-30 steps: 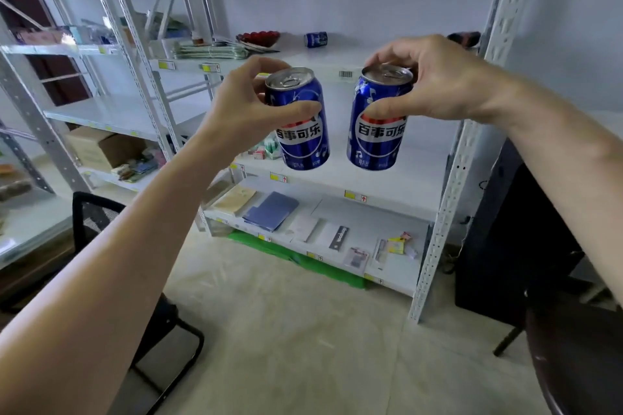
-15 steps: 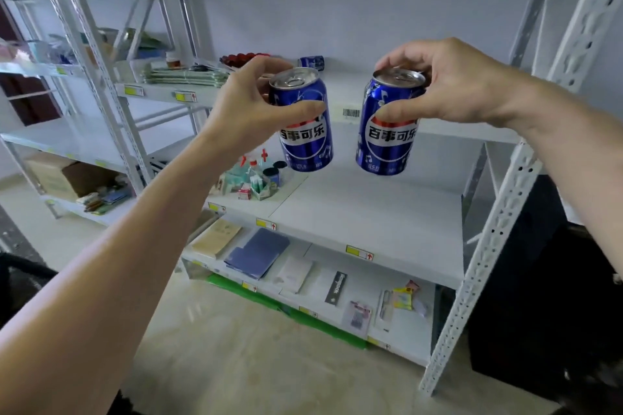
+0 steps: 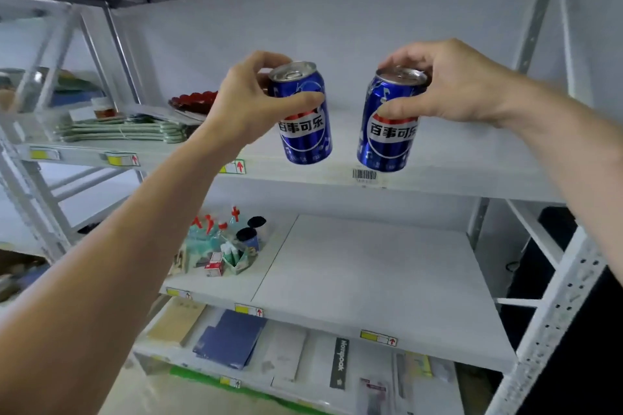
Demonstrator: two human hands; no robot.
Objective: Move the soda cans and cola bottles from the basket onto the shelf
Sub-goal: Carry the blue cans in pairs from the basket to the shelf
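A person is closing in on a white metal shelving unit, carrying two blue Pepsi cans up to the level of its upper shelf [image 3: 455, 162]. Over the past second the shelving has been growing larger in view and the cans have been rising against it, from in front of the middle tiers to just over the upper shelf's front edge. The left hand [image 3: 249, 104] is gripping the left Pepsi can [image 3: 305, 125] near its top, thumb across the front and fingers curled behind the rim. The right hand [image 3: 451, 87] is pinching the right Pepsi can [image 3: 387, 131] the same way, fingertips over the lid and thumb on the label. Both cans are hanging below the grips, tilted slightly toward each other and apart, apparently not yet resting on the board. A barcode sticker [image 3: 364, 174] is sitting on the shelf lip just under the right can. Left of the left hand's grip, a red dish [image 3: 192, 101] and stacked green trays [image 3: 124, 130] are occupying the same shelf. Placement looks imminent: bare shelf surface lies directly beyond both cans. The basket is out of view.
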